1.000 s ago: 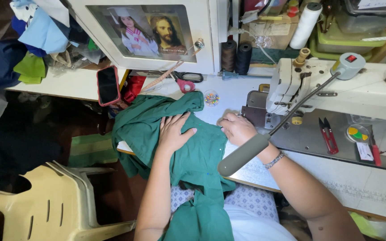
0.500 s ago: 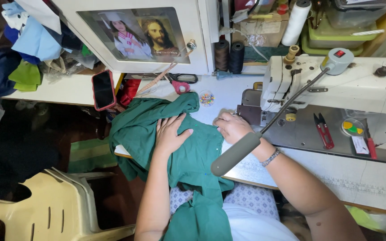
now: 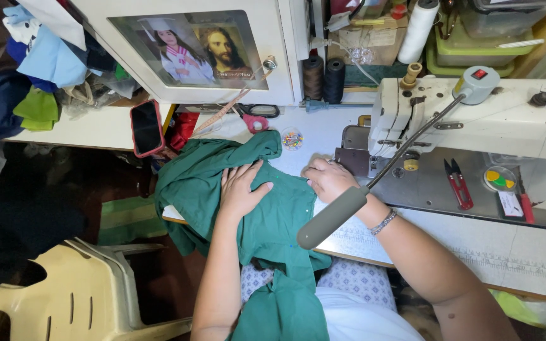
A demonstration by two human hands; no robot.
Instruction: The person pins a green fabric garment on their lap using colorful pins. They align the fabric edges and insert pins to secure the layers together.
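Pressing the crumpled green cotton garment, I keep my left hand spread flat; my right hand, nearer the white sewing machine, pinches its edge.

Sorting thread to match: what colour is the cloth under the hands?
Plain dark green cloth, clearest in the head view.

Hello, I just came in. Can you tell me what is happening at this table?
A person sits at a white sewing machine with a green cloth garment spread over the table edge and their lap. The left hand lies flat on the garment, and the right hand presses its edge close to the needle area. A grey flexible lamp hangs over the right wrist. Red thread snips lie on the machine bed, and a phone in a red case lies to the left.
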